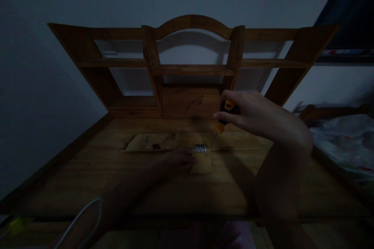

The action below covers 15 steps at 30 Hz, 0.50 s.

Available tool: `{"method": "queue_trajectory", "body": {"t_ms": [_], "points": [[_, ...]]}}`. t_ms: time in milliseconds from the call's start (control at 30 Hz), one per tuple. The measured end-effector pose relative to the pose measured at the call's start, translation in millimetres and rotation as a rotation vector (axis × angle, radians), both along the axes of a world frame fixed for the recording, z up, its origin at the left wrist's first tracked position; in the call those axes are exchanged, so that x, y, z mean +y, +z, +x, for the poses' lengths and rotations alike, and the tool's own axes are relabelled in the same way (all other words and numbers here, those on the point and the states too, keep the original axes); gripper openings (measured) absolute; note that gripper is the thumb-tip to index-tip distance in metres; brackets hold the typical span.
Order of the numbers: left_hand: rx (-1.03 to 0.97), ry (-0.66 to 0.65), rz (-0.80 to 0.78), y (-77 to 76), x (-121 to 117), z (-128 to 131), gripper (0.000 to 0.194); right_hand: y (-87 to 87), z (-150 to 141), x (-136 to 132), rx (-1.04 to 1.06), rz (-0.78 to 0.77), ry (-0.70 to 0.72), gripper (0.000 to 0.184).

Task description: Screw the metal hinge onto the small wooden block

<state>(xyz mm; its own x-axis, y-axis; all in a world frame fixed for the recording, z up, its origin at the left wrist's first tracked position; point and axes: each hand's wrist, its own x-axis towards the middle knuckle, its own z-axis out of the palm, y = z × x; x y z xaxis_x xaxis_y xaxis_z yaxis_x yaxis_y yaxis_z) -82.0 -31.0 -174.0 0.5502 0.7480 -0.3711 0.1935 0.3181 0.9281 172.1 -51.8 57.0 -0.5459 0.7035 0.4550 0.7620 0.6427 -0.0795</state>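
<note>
A screwdriver (220, 126) with a yellow and black handle is in my right hand (248, 111), whose fingers are closed round the handle. Its thin shaft slants down to the left, and the tip is close to the right end of a small metal hinge (200, 148). Whether the tip touches anything, I cannot tell in the dim light. The hinge lies at the far edge of a small wooden piece (202, 164). My left hand (181, 158) grips this piece at its left edge, the fingers partly in shadow.
Two flat wooden boards lie behind, a knotted one (153, 142) at left and a plainer one (239, 141) at right. The wooden desk (87, 175) has a shelf unit (193, 71) along its back. Plastic-wrapped material (344, 140) sits at the right.
</note>
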Motion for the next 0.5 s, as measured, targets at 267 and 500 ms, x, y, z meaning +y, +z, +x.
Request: {"method": "queue_trajectory", "body": {"t_ms": [267, 500], "points": [[-0.067, -0.024, -0.114, 6.6, -2.9, -0.7, 0.042, 8.1, -7.4, -7.5, 0.008, 0.0, 0.031, 0.022], [-0.056, -0.031, -0.105, 15.8, -5.4, 2.1, 0.041, 5.2, -16.8, -8.1, -0.017, -0.021, 0.027, 0.024]]}}
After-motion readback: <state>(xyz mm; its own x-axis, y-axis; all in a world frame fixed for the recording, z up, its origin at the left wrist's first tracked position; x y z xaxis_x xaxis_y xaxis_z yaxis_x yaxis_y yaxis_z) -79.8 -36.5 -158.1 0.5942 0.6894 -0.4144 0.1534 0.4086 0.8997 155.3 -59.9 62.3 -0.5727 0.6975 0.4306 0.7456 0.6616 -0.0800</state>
